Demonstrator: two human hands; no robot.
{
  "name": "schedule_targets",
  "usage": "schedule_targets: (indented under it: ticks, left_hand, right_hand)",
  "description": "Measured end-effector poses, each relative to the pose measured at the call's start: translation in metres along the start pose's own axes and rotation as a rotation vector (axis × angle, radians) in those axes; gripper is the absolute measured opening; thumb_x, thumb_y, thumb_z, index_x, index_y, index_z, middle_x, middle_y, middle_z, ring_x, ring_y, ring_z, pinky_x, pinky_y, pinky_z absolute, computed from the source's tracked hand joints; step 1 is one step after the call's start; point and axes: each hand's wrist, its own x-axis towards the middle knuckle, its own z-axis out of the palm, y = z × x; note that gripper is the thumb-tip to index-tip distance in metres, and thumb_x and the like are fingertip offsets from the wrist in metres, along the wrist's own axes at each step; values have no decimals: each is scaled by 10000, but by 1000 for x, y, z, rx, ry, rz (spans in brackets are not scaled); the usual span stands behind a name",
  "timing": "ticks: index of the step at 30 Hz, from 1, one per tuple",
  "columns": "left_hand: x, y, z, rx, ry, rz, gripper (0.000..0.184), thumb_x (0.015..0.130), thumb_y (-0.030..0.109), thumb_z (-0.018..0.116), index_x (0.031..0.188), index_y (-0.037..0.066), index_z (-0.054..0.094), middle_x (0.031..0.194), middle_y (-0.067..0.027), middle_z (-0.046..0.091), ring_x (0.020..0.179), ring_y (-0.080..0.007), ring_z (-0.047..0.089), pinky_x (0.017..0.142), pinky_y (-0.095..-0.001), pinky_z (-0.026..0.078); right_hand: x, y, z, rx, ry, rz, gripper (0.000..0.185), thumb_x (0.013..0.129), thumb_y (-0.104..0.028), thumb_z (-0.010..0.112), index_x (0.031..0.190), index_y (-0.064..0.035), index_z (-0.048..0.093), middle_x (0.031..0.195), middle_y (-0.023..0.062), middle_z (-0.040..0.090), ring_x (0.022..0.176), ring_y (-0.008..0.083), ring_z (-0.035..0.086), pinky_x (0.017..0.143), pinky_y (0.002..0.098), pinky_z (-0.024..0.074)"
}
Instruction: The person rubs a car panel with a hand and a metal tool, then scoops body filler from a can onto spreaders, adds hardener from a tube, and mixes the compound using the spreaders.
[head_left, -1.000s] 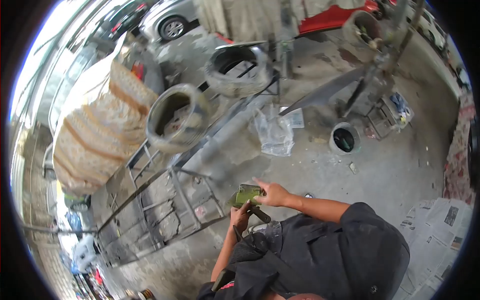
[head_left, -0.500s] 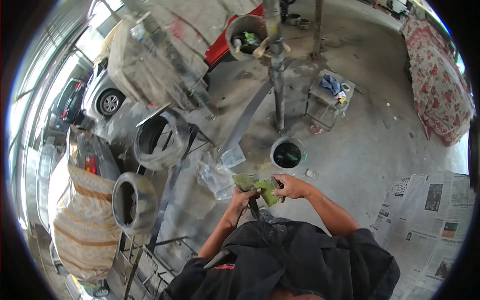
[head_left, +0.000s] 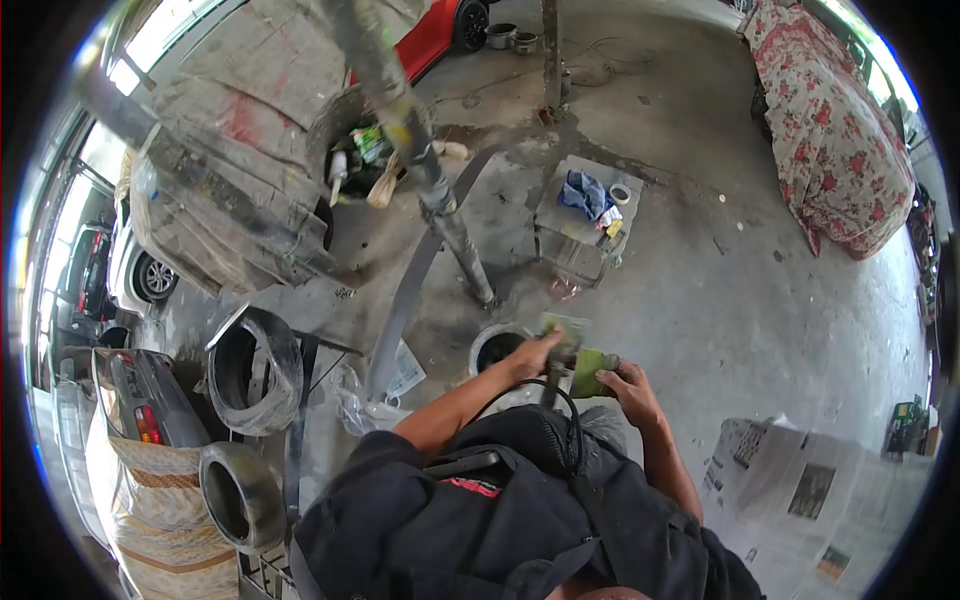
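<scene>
1. The flower-patterned cover (head_left: 830, 150) now stands farther from the right border of the view than half a second ago, because the view is turned more to the right.
2. The small table (head_left: 563, 229) is beyond the hands; on it, a blue cloth (head_left: 583, 195) lies between the middle and the far edge.
3. The bucket (head_left: 475, 352) on the floor is now partly hidden behind the left arm; half a second ago it was clear of both arms.
4. The left hand (head_left: 533, 356) has reached more across the body. It is blurred, but its grip seems closed on a flat plate (head_left: 569, 327), which is dull green.
5. The right hand (head_left: 631, 391) keeps its grip nearly closed, with the thumb pressing on the green piece (head_left: 590, 373).
6. The green piece is in the air before the body, just below the plate; I cannot tell if they touch. Half a second ago they were also close together. In my judgement, the work continues between the two hands, with nothing put down.
</scene>
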Motion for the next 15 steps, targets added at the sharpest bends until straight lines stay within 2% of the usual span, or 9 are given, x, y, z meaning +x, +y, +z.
schedule_targets:
  ticks: [4,6,8,9,11,12,13,14,15]
  left_hand:
    - [90,32,45,111,-111,-173,434,993,412,475,1211,44,550,1046,-98,659,889,-204,669,775,-367,549]
    - [142,42,68,184,-170,-252,410,1001,380,471,1232,49,540,1093,-95,652,934,-205,666,803,-372,545]
    - [194,50,85,297,-66,-46,298,969,214,541,1213,45,559,1043,-97,670,893,-204,674,764,-352,551]
    - [220,54,92,300,-68,-55,298,969,214,541,1213,45,559,1043,-97,670,893,-204,674,764,-352,551]
    - [273,65,100,599,-44,-61,253,907,58,564,1156,24,597,973,-95,684,828,-201,678,708,-330,551]
    - [296,66,109,706,-95,-13,247,878,24,575,1122,11,612,947,-93,684,796,-196,673,682,-321,547]
    - [327,68,123,809,-130,41,243,849,-9,586,1088,-2,626,921,-91,684,764,-191,667,656,-312,543]
    - [339,80,152,590,-123,2,200,825,6,612,1021,-2,648,918,-84,676,780,-177,649,680,-319,535]
    - [367,85,169,643,-129,-16,226,794,4,640,1020,-4,641,922,-71,670,827,-151,624,736,-315,515]
  right_hand:
    - [38,-19,-57,46,138,129,273,913,-118,569,1138,28,618,994,69,660,886,139,618,801,302,501]
    - [70,6,-108,56,121,39,241,920,-125,571,1109,12,633,974,45,662,858,145,623,772,296,510]
    - [95,-15,-151,162,186,76,223,899,-132,590,1053,19,649,881,45,676,742,136,615,664,293,508]
    - [107,-17,-179,168,192,79,223,899,-132,590,1053,19,649,881,45,676,742,136,615,664,293,508]
    - [148,-31,-241,-430,402,-159,217,873,-143,607,994,31,650,752,74,671,638,129,589,572,303,484]
    - [160,-59,-255,-435,460,-223,211,851,-153,612,940,36,644,647,129,630,596,100,543,551,310,463]
    - [173,-83,-273,-563,417,-263,207,856,-159,610,944,27,635,683,158,633,603,150,580,569,339,476]
    - [190,-107,-292,-684,371,-321,203,861,-165,607,948,18,625,718,186,635,611,201,618,586,368,490]
    - [207,-126,-305,-690,281,-319,203,861,-165,607,948,18,625,718,186,635,611,201,618,586,368,490]
